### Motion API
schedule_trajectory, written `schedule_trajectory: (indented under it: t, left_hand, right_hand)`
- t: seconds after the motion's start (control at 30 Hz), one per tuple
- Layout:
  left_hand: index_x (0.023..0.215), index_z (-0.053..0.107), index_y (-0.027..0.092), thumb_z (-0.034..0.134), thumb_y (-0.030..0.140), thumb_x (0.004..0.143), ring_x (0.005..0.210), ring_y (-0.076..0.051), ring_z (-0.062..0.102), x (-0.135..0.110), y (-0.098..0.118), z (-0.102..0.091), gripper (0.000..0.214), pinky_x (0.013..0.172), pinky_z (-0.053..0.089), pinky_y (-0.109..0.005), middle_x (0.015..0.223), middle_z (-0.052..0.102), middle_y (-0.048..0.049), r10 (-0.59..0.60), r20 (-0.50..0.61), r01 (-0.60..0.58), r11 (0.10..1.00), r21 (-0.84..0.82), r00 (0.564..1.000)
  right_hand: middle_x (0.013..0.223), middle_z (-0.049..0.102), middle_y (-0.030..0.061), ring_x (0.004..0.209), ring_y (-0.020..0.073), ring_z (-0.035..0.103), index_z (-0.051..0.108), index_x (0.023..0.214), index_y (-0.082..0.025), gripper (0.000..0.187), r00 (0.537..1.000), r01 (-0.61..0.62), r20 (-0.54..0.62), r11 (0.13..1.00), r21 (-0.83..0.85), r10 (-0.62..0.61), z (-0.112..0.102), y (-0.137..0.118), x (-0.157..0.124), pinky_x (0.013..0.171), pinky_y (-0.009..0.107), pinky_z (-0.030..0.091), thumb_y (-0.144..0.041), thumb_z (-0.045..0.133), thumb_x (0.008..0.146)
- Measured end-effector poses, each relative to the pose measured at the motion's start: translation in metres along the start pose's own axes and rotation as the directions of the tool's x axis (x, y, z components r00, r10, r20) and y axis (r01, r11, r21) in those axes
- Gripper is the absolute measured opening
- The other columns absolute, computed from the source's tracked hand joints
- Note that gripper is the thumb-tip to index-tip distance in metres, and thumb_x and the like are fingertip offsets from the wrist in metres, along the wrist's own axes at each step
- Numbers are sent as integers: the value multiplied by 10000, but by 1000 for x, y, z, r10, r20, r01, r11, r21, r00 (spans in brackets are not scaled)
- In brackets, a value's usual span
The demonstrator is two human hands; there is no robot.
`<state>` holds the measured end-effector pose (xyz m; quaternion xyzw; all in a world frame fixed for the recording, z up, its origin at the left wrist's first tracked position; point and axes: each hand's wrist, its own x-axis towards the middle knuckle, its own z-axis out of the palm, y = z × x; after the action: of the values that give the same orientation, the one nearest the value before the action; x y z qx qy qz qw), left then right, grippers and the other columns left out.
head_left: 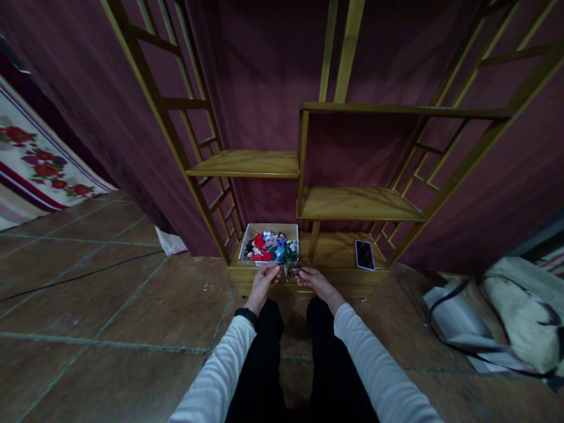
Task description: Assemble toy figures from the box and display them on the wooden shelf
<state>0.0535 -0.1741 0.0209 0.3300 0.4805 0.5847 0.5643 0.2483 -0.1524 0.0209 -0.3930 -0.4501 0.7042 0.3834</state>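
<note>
A person's left hand (267, 279) and right hand (317, 283) meet around a small green-and-brown trinket (289, 262) before a wooden display shelf (359, 201). The piece sits directly between the two sets of fingers, each lightly clamped on its own side of it; its exact make is too small to tell. Just beyond the left fingers, a shallow cardboard box (272, 228) holds a jumble of red, blue and dark trinkets (264, 244). A smartphone (365, 255) lies well to the right of the fingers, on the lowest board (335, 242).

Handling of this kind probably calls for a light, even pinch from both sides, the fingertips at the edges so that fine parts are neither bent nor hidden, and enough clearance from the box's near rim to avoid a snag.

Both forearms, in white sleeves (370, 346), reach forward and angle inward above dark-clad legs (247, 388); behind the left fingers, a black band (245, 316) circles the wrist.
</note>
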Motion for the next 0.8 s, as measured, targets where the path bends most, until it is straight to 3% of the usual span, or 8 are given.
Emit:
schedule_trajectory:
  t: [0.17,0.4,0.8]
  left_hand:
    - [1039,613,196,744,296,611,738,-123,611,1,-1,-2,459,627,480,-227,897,656,-54,-31,24,32,997,-69,999]
    - [924,651,164,728,278,632,731,-119,609,-5,5,3,323,668,477,-222,863,662,-47,-95,201,113,990,-81,975]
    - [880,618,181,768,270,566,724,-127,613,-9,11,6,359,658,478,-246,852,662,-26,-93,124,106,989,-107,988]
  right_hand:
    - [865,660,45,688,114,591,639,938,-194,357,990,-52,130,998,-28,55,-3,-1,-2,756,316,467,-433,670,674]
    - [817,666,40,650,101,588,631,958,-191,338,974,-94,200,994,-48,102,-1,-2,-1,751,306,469,-402,661,696]
    - [863,667,20,677,105,588,606,1067,-247,433,987,-44,150,995,-87,57,4,-10,-7,714,282,458,-396,681,667]
